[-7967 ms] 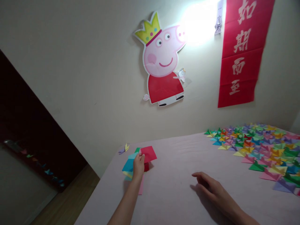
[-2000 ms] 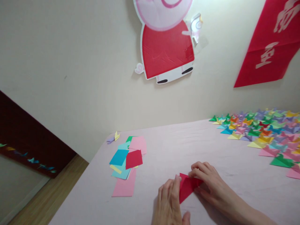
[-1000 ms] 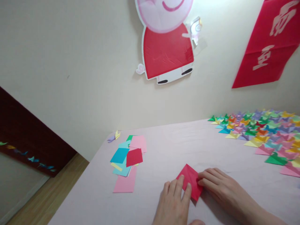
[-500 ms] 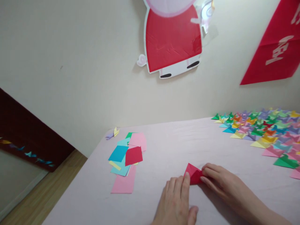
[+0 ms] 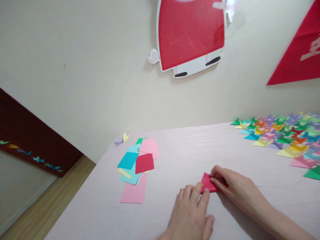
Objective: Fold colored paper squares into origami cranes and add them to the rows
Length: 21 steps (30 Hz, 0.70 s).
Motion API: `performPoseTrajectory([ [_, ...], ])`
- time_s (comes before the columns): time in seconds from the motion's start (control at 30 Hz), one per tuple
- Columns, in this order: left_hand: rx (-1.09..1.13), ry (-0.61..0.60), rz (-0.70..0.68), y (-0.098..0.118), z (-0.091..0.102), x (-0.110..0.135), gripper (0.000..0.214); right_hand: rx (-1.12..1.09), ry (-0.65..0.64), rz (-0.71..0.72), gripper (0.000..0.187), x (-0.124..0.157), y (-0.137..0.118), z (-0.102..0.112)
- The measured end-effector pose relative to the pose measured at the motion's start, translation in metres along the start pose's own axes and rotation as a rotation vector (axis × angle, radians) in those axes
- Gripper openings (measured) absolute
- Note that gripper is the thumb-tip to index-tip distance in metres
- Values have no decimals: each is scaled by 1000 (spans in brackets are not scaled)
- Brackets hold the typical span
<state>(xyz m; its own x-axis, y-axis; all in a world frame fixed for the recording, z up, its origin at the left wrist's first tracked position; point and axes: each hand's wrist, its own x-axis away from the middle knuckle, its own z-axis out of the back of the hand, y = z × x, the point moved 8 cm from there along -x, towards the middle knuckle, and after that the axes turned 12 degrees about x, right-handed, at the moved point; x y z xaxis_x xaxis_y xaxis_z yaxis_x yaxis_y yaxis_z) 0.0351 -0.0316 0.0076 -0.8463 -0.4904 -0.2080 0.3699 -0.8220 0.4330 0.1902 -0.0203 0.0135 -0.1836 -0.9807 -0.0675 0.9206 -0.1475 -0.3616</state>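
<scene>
A small piece of folded red paper lies on the pale pink tabletop, its pointed corner toward the wall. My right hand pinches its right side between thumb and fingers, hiding that part. From the near left, my left hand lies with fingers stretched out and fingertips on the paper's left and lower edge; its thumb is spread apart. To the left is a loose pile of flat coloured sheets, with a dark red sheet and a blue sheet on top and a pink sheet at the near end.
Many folded paper birds stand in rows at the table's right. A yellow and a purple folded bird sit at the far left corner. Behind the table rises a wall with a cartoon figure and a red banner.
My right fingers have shifted up and left over the red paper, covering more of it. The left fingertips still touch its edge. The view has moved slightly down and right.
</scene>
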Motion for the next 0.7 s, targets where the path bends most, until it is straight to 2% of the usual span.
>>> performPoseTrajectory([
  [0.33, -33, 19, -32, 3, 2, -3, 56, 19, -7, -9, 17, -2, 3, -2],
  [0.7, -18, -17, -27, 4, 0, -3, 55, 49, -18, -18, 15, -3, 1, 0],
])
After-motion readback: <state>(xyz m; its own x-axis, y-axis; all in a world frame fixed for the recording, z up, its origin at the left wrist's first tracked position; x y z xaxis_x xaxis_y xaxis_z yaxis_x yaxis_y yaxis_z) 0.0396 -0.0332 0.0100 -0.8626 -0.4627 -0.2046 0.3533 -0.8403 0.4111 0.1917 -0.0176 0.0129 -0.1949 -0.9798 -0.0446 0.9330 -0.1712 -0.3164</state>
